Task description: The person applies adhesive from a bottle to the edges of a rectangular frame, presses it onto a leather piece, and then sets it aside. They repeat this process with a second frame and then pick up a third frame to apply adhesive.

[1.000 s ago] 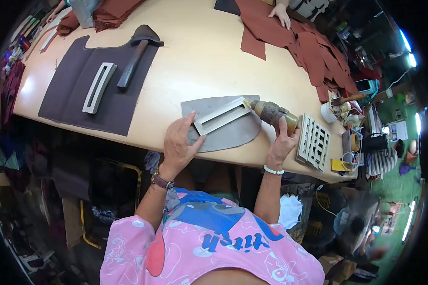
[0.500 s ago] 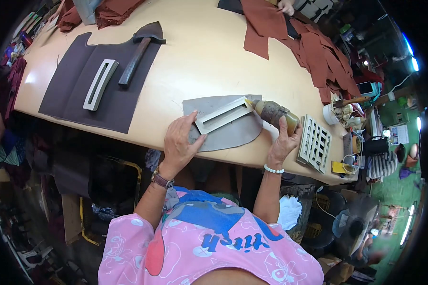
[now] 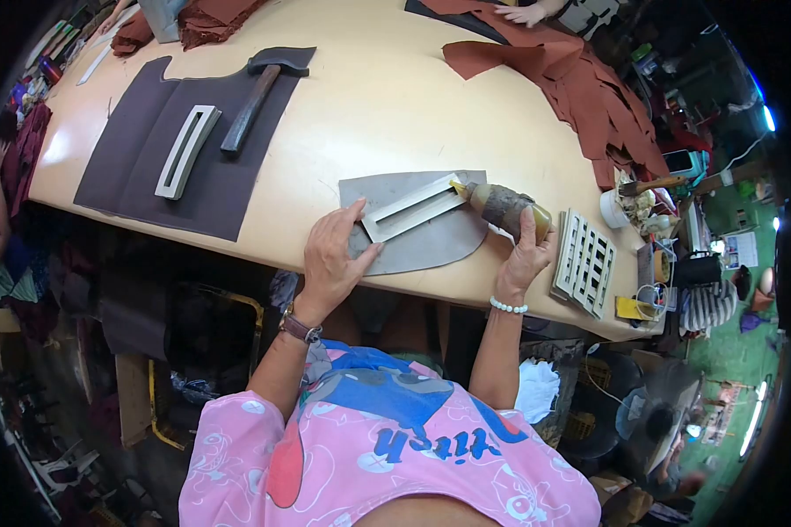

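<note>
A pale rectangular frame (image 3: 413, 209) with a long slot lies on a grey curved piece of material (image 3: 439, 246). My left hand (image 3: 332, 250) rests at the frame's left end, thumb and fingers apart on either side of its corner. In my right hand (image 3: 527, 250) is a glue bottle (image 3: 505, 208), wrapped in dark material and tilted, its yellow nozzle at the frame's upper right end. On a dark sheet (image 3: 132, 149) to the left lie a second slotted frame (image 3: 187, 154) and a hammer (image 3: 253, 105).
Several slotted frames (image 3: 583, 263) stand together at the right by a white tub (image 3: 613, 209) and a brush (image 3: 652, 185). Red-brown pieces (image 3: 580, 97) cover the table's far right, where another person's hand (image 3: 523, 13) rests. Another person's arm (image 3: 0, 193) is at far left.
The bottle's nozzle has shifted slightly left along the frame's end. At the far right, the other person's hand and the red-brown pieces under it have moved. My left hand has hardly moved.
</note>
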### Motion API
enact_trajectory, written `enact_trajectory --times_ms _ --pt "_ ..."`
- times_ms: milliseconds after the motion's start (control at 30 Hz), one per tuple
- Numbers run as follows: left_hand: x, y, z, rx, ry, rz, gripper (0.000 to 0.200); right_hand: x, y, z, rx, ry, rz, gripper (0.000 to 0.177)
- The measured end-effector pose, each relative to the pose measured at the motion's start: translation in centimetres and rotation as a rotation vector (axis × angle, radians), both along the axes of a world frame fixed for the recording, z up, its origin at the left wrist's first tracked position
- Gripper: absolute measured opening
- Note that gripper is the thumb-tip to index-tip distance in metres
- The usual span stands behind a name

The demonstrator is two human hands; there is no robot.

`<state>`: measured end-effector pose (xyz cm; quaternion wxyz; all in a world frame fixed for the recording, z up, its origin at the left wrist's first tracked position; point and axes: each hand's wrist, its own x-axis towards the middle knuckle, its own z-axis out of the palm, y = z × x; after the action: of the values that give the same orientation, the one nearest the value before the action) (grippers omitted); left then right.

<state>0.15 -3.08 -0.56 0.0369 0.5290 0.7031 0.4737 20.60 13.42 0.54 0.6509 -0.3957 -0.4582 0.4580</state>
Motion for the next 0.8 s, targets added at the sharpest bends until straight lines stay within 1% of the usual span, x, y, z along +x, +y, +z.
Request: enact_trajectory --times_ms 167,400,500,633,667,767,800 --pt "0.0 0.0 -0.1 0.01 -0.006 -0.008 0.064 -0.7 -1.7 0.3 -0.013 -0.069 -0.016 0.029" --pt "-0.1 0.0 -0.1 0.002 -0.002 -0.012 0.065 -2.1 -5.0 -0.1 0.017 -0.122 0.056 0.029" --pt "-0.1 0.0 -0.1 0.012 0.008 -0.007 0.066 -2.9 -6.8 0.0 0.016 -0.186 0.082 0.03" --pt "0.0 0.2 -0.4 0.004 -0.015 0.0 0.075 -3.9 -8.8 0.1 -0.019 -0.196 0.139 0.032" --pt "0.1 0.3 -0.4 0.006 -0.022 0.002 0.077 -4.2 -9.1 0.3 -0.028 -0.144 0.154 0.031" --pt "0.0 0.2 -0.6 0.009 -0.034 0.008 0.083 -3.9 -8.6 -0.1 -0.045 -0.154 0.219 0.029" --pt "0.0 0.3 -0.7 0.009 -0.036 0.009 0.084 -3.7 -8.1 0.0 -0.098 -0.122 0.274 0.029"
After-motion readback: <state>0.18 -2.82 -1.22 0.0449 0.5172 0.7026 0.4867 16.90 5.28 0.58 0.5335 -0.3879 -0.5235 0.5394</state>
